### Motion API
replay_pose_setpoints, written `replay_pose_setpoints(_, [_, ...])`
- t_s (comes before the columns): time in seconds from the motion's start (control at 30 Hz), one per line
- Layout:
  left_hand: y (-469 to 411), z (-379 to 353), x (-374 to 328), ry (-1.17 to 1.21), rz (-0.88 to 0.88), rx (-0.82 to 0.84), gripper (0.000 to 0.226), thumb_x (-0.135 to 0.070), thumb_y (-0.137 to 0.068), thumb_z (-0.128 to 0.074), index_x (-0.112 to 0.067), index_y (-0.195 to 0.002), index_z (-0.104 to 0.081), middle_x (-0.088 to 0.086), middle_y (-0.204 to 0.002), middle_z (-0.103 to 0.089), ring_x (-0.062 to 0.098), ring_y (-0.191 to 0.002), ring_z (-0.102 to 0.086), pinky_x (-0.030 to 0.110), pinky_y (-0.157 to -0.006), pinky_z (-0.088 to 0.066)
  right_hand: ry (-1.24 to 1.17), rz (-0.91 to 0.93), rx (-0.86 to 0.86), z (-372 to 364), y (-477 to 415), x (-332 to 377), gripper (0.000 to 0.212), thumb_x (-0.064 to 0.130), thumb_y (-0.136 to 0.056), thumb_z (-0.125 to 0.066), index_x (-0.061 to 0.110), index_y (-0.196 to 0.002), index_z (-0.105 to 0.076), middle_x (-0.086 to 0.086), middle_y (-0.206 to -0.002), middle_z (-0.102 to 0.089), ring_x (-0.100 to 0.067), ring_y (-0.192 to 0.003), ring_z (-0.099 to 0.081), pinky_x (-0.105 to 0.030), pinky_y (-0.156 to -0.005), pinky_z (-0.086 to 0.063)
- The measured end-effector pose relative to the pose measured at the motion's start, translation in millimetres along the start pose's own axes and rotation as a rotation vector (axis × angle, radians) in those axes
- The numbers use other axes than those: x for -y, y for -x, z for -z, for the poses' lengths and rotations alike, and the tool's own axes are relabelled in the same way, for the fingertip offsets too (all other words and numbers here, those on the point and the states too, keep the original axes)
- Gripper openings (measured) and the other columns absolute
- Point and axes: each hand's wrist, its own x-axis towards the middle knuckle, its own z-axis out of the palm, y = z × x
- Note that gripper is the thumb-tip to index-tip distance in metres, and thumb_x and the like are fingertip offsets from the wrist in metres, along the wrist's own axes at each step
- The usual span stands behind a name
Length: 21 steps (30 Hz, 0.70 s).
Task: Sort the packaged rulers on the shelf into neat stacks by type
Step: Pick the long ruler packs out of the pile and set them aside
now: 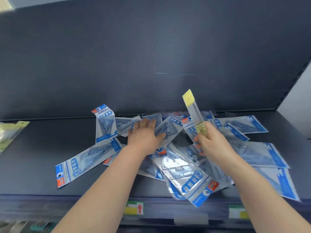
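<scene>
Several blue-and-white packaged geometric ruler sets [188, 175] lie in a loose, overlapping heap on the dark shelf [42, 145]. My right hand [212, 140] grips a narrow straight ruler in a clear pack with yellow ends [195, 113], held upright above the heap. My left hand [144, 135] reaches over the heap's back part with fingers spread and straight, resting on the blue packs. One blue pack [105, 123] stands tilted against the others at the left. Another blue pack [87, 162] lies flat apart at the front left.
At the shelf's far left edge lies a small stack of yellow-topped packs [11, 132]. The shelf's dark back wall [151, 56] rises behind the heap. Price labels [134, 207] sit on the front rail. A pale wall [297, 101] borders the right side.
</scene>
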Motion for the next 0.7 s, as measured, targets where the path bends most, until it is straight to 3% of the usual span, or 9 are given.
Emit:
replay_pose_setpoints(0.07, [-6, -9, -3, 0.007, 0.005, 0.118, 0.071, -0.062, -0.094, -0.036, -0.034, -0.155, -0.013, -0.002, -0.165, 0.0, 0.03, -0.15, -0.001, 0.056, -0.118, -0.012, 0.029, 0.018, 0.002, 1, -1, -1, 0.016, 0.017, -0.092, -0.04, 0.026, -0.101, -0.049, -0.002, -0.089, -0.063, -0.027, -0.081, -0.061, -0.053, -0.077, -0.053])
replay_pose_setpoints(0.1, [-3, -12, -6, -0.01, -0.026, 0.137, 0.069, -0.062, -0.094, -0.036, -0.036, -0.154, -0.014, -0.004, -0.165, 0.0, 0.03, -0.15, -0.001, 0.056, -0.117, -0.015, 0.05, 0.036, -0.005, 3, -3, -2, 0.012, 0.017, -0.093, -0.04, 0.024, -0.1, -0.048, -0.003, -0.088, -0.062, -0.027, -0.08, -0.061, -0.052, -0.076, -0.053])
replay_pose_setpoints(0.2, [15, -13, -11, -0.024, -0.154, 0.108, 0.06, -0.057, -0.096, -0.04, -0.038, -0.151, -0.025, -0.004, -0.163, -0.015, 0.032, -0.146, -0.016, 0.051, -0.114, -0.028, 0.086, 0.087, -0.015, 5, -9, 3, 0.008, 0.02, -0.097, -0.039, 0.02, -0.097, -0.047, -0.004, -0.084, -0.061, -0.028, -0.078, -0.06, -0.049, -0.074, -0.052])
replay_pose_setpoints(0.27, [21, -9, -6, 0.154, -0.144, 0.005, 0.051, -0.045, -0.098, -0.044, -0.031, -0.147, -0.039, 0.0, -0.156, -0.033, 0.03, -0.14, -0.032, 0.045, -0.111, -0.034, 0.058, 0.107, -0.013, -1, -14, 14, 0.011, 0.021, -0.097, -0.039, 0.022, -0.093, -0.048, -0.001, -0.083, -0.063, -0.027, -0.078, -0.062, -0.051, -0.076, -0.053])
replay_pose_setpoints(0.37, [30, 9, 8, 0.457, -0.023, -0.25, 0.031, -0.031, -0.1, -0.045, -0.023, -0.122, -0.065, 0.004, -0.124, -0.064, 0.024, -0.114, -0.056, 0.038, -0.094, -0.045, -0.149, 0.209, -0.056, -19, -17, 40, 0.013, 0.02, -0.098, -0.043, 0.024, -0.095, -0.055, 0.006, -0.082, -0.069, -0.014, -0.074, -0.069, -0.048, -0.079, -0.055])
replay_pose_setpoints(0.43, [39, 23, 20, 0.558, -0.012, -0.325, 0.027, -0.028, -0.101, -0.045, -0.022, -0.109, -0.07, 0.0, -0.11, -0.07, 0.021, -0.105, -0.06, 0.037, -0.089, -0.047, -0.406, 0.3, -0.035, -35, -14, 65, 0.016, 0.015, -0.099, -0.048, 0.023, -0.102, -0.061, 0.007, -0.087, -0.073, -0.007, -0.08, -0.07, -0.035, -0.082, -0.055])
replay_pose_setpoints(0.53, [50, 32, 55, 0.58, 0.043, -0.376, 0.028, -0.025, -0.1, -0.044, -0.026, -0.111, -0.07, -0.007, -0.109, -0.07, 0.016, -0.104, -0.059, 0.036, -0.088, -0.047, -0.714, 0.351, 0.148, -69, -1, 103, 0.021, 0.011, -0.099, -0.049, 0.022, -0.111, -0.063, 0.004, -0.097, -0.073, -0.006, -0.094, -0.068, -0.018, -0.081, -0.053])
replay_pose_setpoints(0.7, [65, 34, 152, 0.683, 0.187, -0.366, 0.031, -0.013, -0.096, -0.042, -0.023, -0.106, -0.069, -0.006, -0.11, -0.069, 0.018, -0.104, -0.061, 0.038, -0.091, -0.049, -0.838, 0.365, 0.347, -161, 20, 143, 0.023, 0.007, -0.1, -0.046, 0.018, -0.113, -0.061, 0.0, -0.098, -0.073, -0.007, -0.095, -0.067, -0.017, -0.079, -0.051])
